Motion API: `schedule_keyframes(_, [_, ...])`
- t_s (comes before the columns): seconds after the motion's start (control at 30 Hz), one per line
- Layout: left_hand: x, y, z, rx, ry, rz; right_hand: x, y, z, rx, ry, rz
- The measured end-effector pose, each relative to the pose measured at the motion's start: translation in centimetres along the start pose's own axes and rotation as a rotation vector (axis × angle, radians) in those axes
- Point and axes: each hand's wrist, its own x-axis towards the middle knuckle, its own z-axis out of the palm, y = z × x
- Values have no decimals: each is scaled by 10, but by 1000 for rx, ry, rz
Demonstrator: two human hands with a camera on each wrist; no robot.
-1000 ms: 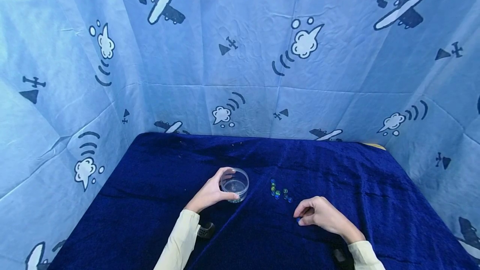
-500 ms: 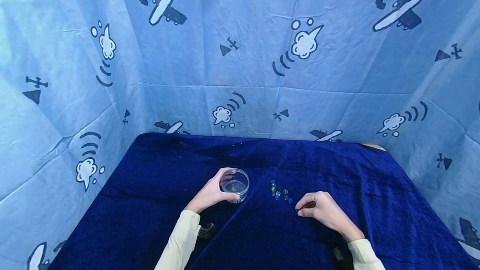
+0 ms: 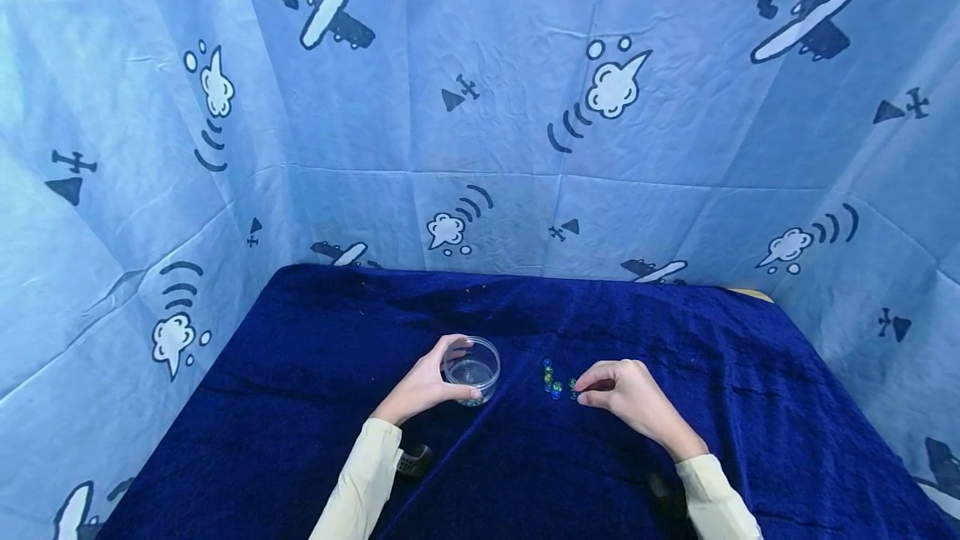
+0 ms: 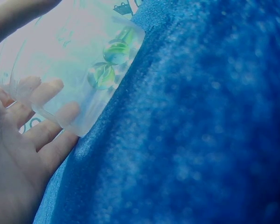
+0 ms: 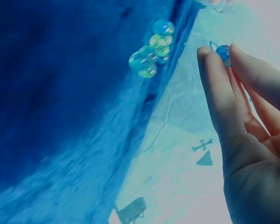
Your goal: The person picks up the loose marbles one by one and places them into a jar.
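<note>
My left hand grips a clear round plastic jar, thumb on the near side and fingers around the back. Its mouth is uncovered. Green-swirled glass marbles lie on the jar's bottom in the left wrist view. To the right, my right hand pinches a blue marble between thumb and fingertips. Those fingertips are right beside a small group of blue and green marbles on the cloth and partly cover its right end in the head view.
Dark blue velvet cloth covers the table, with a few creases. Light blue curtains printed with planes hang behind and on both sides. A dark perforated object shows beneath the left wrist.
My right hand has moved forward and left, from the cloth nearer me to the right end of the marble group. My left hand and the jar have stayed in place.
</note>
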Motion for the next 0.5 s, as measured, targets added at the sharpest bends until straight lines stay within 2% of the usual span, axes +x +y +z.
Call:
schedule_keyframes(0.27, [0, 2, 0, 9, 0, -17, 20, -19, 7, 27, 25, -39])
schedule_keyframes(0.5, [0, 4, -1, -2, -7, 2, 39, -35, 19, 4, 58, -103])
